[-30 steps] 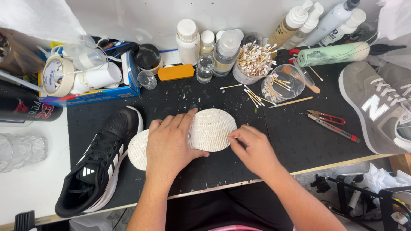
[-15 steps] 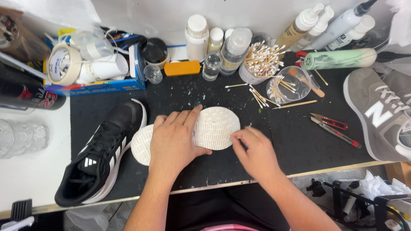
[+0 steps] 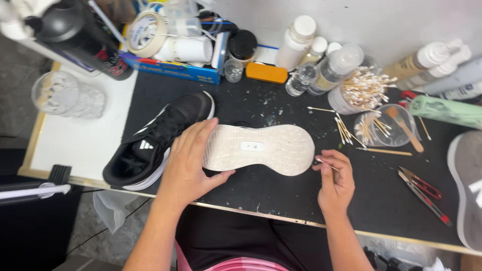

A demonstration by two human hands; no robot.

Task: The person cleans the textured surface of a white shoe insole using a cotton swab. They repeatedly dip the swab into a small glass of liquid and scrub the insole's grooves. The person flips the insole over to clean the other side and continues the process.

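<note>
Sole up, swab at the toe

Shoe (image 3: 258, 149) lies sole-up across the black mat near the tabletop's front edge, its pale tread facing the camera, which leaves the whole underside open to work on. The left hand (image 3: 188, 163) lies spread flat over the heel end, fingers open and pressing down, apparently to pin the shoe so it cannot slide. The right hand (image 3: 335, 178) is closed in a pinch on a thin cotton swab (image 3: 326, 164), whose tip meets the rim of the sole at its other end.

Just beside the left hand sits a second black shoe (image 3: 155, 140), upright. Toward the back right stand a cup of cotton swabs (image 3: 359, 93) and several bottles (image 3: 321, 70); red-handled pliers (image 3: 422, 193) lie near the front right corner.
</note>
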